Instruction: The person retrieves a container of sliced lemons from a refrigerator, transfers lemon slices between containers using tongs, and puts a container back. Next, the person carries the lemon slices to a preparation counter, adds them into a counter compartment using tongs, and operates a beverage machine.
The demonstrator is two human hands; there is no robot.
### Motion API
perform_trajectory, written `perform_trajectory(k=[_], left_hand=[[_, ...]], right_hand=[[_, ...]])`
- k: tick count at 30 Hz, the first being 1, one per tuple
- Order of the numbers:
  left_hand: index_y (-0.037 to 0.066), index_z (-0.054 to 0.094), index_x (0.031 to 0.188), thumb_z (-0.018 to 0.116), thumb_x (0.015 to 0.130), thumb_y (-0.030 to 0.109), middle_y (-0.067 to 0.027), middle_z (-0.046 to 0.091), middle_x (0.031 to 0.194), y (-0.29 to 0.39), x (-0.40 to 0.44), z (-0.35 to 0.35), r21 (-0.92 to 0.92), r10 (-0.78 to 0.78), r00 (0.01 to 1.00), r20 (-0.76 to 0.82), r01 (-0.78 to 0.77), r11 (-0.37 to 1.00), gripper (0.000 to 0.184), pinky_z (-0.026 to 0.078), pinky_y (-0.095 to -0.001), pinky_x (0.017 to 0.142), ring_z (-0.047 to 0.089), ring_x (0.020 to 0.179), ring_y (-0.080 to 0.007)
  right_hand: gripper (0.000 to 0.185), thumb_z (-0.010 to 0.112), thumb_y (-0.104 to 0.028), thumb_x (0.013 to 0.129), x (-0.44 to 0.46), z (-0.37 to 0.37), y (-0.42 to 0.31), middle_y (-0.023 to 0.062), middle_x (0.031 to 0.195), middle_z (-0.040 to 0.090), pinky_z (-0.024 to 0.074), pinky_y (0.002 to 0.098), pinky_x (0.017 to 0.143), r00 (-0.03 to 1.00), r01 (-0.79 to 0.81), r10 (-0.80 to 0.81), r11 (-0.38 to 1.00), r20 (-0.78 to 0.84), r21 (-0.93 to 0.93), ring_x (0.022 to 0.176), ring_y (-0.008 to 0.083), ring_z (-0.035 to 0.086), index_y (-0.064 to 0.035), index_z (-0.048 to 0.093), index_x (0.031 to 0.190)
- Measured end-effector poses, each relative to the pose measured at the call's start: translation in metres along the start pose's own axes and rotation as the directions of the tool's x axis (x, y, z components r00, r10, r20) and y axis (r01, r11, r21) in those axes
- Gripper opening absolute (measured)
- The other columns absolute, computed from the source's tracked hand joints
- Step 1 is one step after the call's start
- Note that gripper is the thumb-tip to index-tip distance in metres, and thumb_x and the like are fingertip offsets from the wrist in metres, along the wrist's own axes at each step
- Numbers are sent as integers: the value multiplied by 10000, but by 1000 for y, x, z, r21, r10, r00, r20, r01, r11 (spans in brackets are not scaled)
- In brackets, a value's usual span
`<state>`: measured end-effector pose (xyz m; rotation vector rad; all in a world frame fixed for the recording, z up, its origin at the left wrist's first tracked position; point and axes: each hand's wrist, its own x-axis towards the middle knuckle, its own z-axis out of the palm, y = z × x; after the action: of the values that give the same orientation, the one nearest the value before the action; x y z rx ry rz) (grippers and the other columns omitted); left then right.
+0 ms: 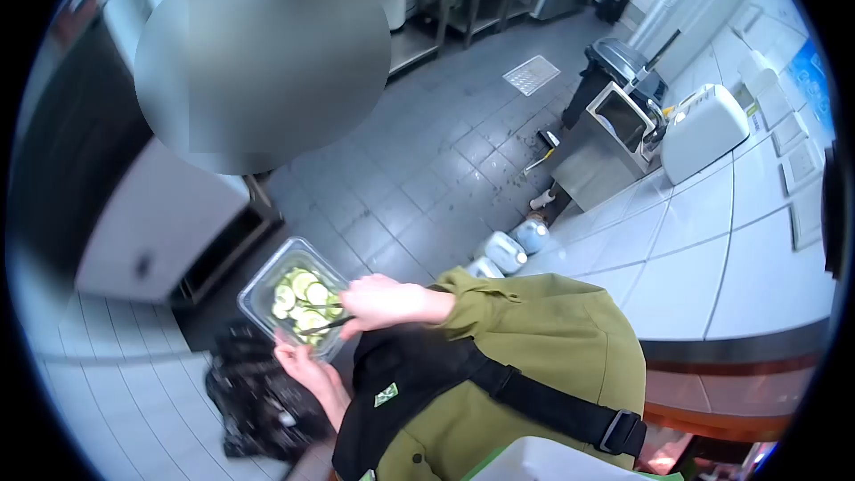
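- From my feed, the tub [252, 299] of green slices [303, 285] is held out near a black bag [254, 401].
- I judge it light, slightly flexible; slices soft, slippery. Best hold: wall and base.
- Left hand [307, 370]: fingers curled at the tub's edge, wrist low.
- Right hand [378, 298]: closed round dark tongs [337, 323], arm bent, tips among slices.

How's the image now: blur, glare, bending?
Head view: wide-angle distortion curves the wall tiles; a grey blurred oval masks the upper left; the black plastic bag looks smeared; highlights glint on the floor tiles; the vegetable slices read fairly clearly.
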<state>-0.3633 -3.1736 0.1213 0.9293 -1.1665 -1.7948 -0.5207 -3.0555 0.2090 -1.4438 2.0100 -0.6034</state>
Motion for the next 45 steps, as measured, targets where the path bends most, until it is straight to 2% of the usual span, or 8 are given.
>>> perform_trajectory(k=[5,9,13,18,34,39,42,45], left_hand=[[42,334,716,388,589,-134,-194,300,1313,-32,135,159,2,-78,926,368,83,997,224,221,-343,992,286,1230,-276],[62,331,671,414,589,-102,-189,337,1287,-56,165,300,189,-243,719,651,157,969,202,250,-299,947,355,1124,-224],[49,396,721,420,608,-122,-79,439,1125,-133,166,449,227,-300,459,836,208,951,207,387,-227,751,455,895,-131],[61,398,674,437,598,-124,-145,413,1220,-218,154,599,486,-606,326,726,379,787,204,385,-238,673,432,954,-178],[80,380,632,438,552,-124,-198,377,1238,-344,245,1132,478,-580,229,782,377,793,227,311,-282,868,324,1169,-253],[63,377,642,452,566,-104,-206,341,1273,-403,192,1340,559,-577,-31,816,292,776,198,319,-306,898,308,1199,-259],[45,411,681,447,576,-102,-163,455,1120,-435,149,1439,642,-629,-165,760,347,684,184,410,-301,796,452,1014,-224],[18,458,766,439,576,-102,-109,494,935,-491,118,1525,793,-789,-198,582,351,497,225,454,-297,678,493,812,-194]], right_hand=[[418,557,-382,771,18,-104,101,198,635,565,453,432,585,925,-345,335,938,-179,-30,665,376,569,32,515,809],[376,553,-373,774,-27,-133,172,147,667,573,447,417,571,582,-506,527,831,-619,231,654,350,569,-13,548,881],[361,576,-370,747,-62,-187,270,137,744,569,451,425,564,338,-697,625,669,-704,260,682,343,576,-28,545,857],[389,611,-385,706,-87,-274,388,125,728,555,449,391,520,199,-836,660,500,-725,225,638,297,581,-36,549,868],[549,476,-508,776,-111,-664,784,140,954,555,478,399,658,338,-804,724,554,-602,214,802,317,583,-51,492,1080],[445,569,-296,782,-223,-743,874,147,1151,485,466,332,737,19,-689,546,614,-838,385,888,266,579,-39,474,1132],[326,523,-183,834,-315,-752,918,95,955,568,475,230,635,-389,135,720,662,-575,738,749,147,594,1,491,1101],[332,430,-267,894,-404,-758,982,78,937,572,431,192,533,-783,232,560,667,-271,708,636,94,566,10,504,1061]])
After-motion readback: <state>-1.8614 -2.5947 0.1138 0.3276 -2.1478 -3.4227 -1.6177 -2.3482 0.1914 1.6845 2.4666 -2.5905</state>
